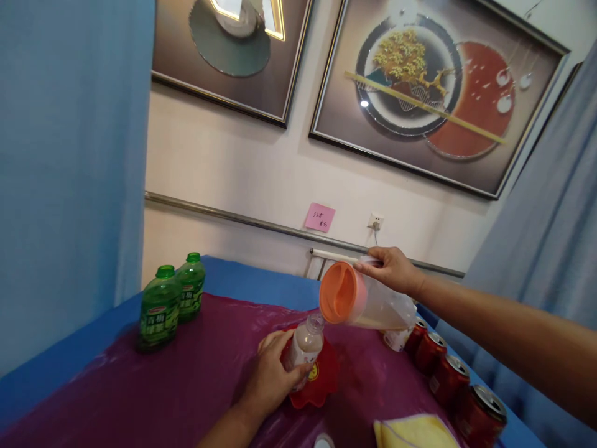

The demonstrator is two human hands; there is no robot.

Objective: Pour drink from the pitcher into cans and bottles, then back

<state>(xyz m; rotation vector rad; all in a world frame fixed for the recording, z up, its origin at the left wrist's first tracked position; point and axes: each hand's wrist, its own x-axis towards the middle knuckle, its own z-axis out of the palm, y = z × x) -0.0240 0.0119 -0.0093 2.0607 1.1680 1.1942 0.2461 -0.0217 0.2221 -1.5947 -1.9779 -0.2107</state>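
My left hand [275, 370] is wrapped round a small clear bottle [308, 341] with a label and no cap on its mouth. The bottle stands over a red scalloped dish [321, 386]; whether its base touches the dish is hidden. With my right hand [389, 269] I grip the handle of a translucent plastic pitcher [382, 305] with an orange lid [342, 291]. Tipped nearly on its side, the pitcher has its lid just above the bottle's mouth. Pale liquid lies along the pitcher's lower side. Whether any stream runs between them I cannot make out.
Two green bottles [160, 308] stand at the left on purple sheeting [205, 373] over a blue surface. Several red cans [450, 376] line the right side, near another labelled container [396, 339]. A yellow cloth [415, 432] and a white cap [323, 442] lie in front.
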